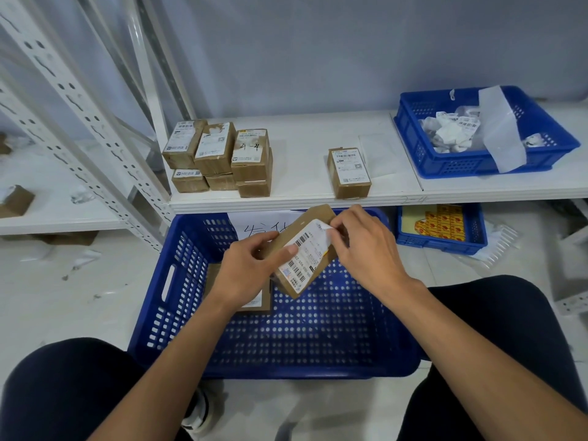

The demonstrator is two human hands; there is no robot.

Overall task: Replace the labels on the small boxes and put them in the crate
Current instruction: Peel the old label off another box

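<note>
Your forearms reach forward past your knees and meet over the blue crate (318, 367). Your left hand (251, 265) grips the small brown box (315, 218), which is tilted in the air above the crate, with the thumb pressed on its white barcode label (305, 253). Your right hand (366, 249) pinches the label's upper corner, which curls off the cardboard. Another box (254, 308) lies flat in the crate under your left wrist. Farther off, the shelf (302, 198) carries a stack of boxes (219, 154) and a lone box (350, 173).

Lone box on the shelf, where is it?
Head view, right of centre: the lone box stands near the shelf front, between the box stack and the blue basket.
</note>
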